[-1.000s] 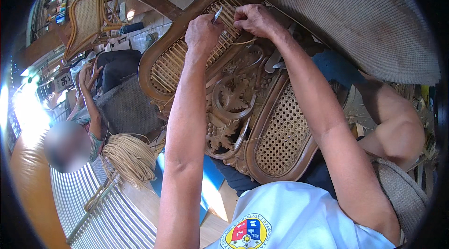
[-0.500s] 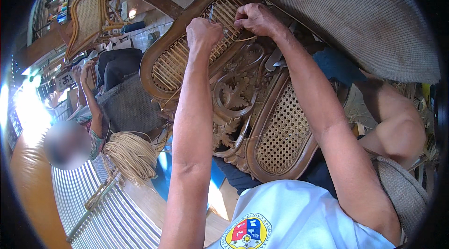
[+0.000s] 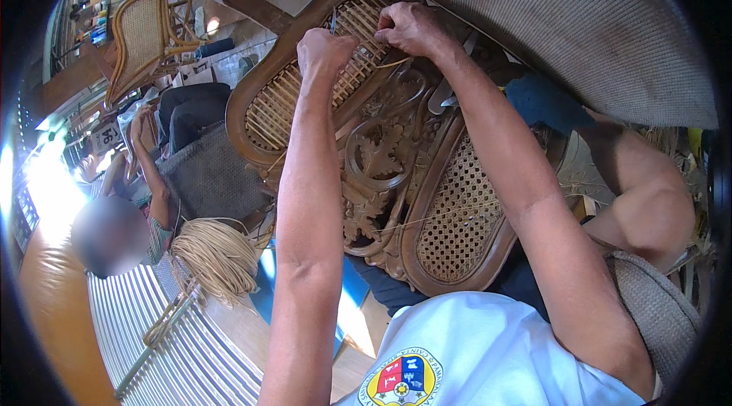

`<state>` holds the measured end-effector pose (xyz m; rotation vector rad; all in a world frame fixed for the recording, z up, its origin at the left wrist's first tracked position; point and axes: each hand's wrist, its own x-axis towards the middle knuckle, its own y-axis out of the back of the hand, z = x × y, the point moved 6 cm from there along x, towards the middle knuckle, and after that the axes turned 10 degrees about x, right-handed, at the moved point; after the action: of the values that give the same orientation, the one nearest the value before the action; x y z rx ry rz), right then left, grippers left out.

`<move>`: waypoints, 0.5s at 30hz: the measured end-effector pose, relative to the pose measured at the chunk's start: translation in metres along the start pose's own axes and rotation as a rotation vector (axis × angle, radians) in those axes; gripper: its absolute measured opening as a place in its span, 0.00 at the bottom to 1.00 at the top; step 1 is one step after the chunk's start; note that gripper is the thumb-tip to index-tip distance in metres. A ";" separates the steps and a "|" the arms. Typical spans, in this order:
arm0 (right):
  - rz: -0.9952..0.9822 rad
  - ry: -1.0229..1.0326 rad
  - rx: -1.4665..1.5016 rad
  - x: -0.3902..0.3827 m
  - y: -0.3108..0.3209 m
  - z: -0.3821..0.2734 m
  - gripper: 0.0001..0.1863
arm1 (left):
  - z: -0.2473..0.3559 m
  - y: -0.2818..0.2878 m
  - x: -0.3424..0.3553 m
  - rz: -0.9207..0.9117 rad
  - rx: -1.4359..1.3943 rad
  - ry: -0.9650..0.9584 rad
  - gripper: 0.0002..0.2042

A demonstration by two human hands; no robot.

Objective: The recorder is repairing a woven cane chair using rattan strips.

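Carved wooden frame (image 3: 385,162) lies tilted in front of the person, both hands at its slatted cane panel (image 3: 276,107). It looks heavy and stiff, best gripped by the solid rim (image 3: 236,120); the panel seems springy, easily split. Left hand (image 3: 326,54) curls its fingers around a pointed blade (image 3: 333,21); whether the right hand (image 3: 415,28) has fingers clamped on the cane strand (image 3: 394,64), I cannot tell.

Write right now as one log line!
left hand: holds blade | right hand: over cane panel | cane coil: at left
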<state>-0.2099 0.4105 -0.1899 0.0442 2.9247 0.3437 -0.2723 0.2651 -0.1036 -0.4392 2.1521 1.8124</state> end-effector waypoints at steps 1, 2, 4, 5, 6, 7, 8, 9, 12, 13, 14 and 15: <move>0.010 0.011 -0.017 0.000 0.000 0.000 0.14 | 0.003 0.002 0.000 0.040 0.034 -0.029 0.17; 0.010 0.011 -0.016 0.000 0.000 0.000 0.14 | 0.005 0.001 0.001 0.041 0.035 -0.029 0.17; -0.014 -0.021 -0.015 0.001 0.000 0.002 0.14 | 0.009 0.000 0.003 0.066 0.180 -0.031 0.19; -0.014 -0.017 -0.013 0.001 0.000 -0.001 0.14 | 0.006 0.000 0.004 0.070 0.181 -0.028 0.19; -0.027 -0.007 0.006 0.000 -0.001 -0.004 0.14 | 0.003 0.001 0.005 0.086 0.135 -0.030 0.18; -0.041 0.003 0.026 -0.001 -0.001 -0.007 0.14 | -0.001 0.002 0.006 0.103 0.089 -0.032 0.17; -0.039 0.001 0.023 0.000 0.001 -0.003 0.14 | 0.002 0.004 0.002 0.103 0.088 -0.036 0.17; -0.061 0.014 0.026 0.001 0.003 0.001 0.15 | 0.003 0.004 -0.002 0.081 0.051 -0.029 0.16; -0.083 0.029 0.036 0.007 0.004 0.006 0.15 | -0.002 0.004 -0.008 0.055 -0.005 -0.022 0.15; -0.083 0.028 0.044 0.008 0.003 0.007 0.15 | -0.005 0.003 -0.009 0.048 -0.023 -0.023 0.14; -0.087 0.028 0.042 0.008 0.003 0.007 0.15 | -0.006 0.004 -0.011 0.047 -0.025 -0.020 0.14; -0.087 0.033 0.027 0.008 0.003 0.007 0.15 | -0.003 0.006 -0.014 0.079 0.007 -0.070 0.12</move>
<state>-0.2160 0.4154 -0.1977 -0.0854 2.9525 0.2934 -0.2620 0.2634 -0.0921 -0.2881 2.1565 1.8327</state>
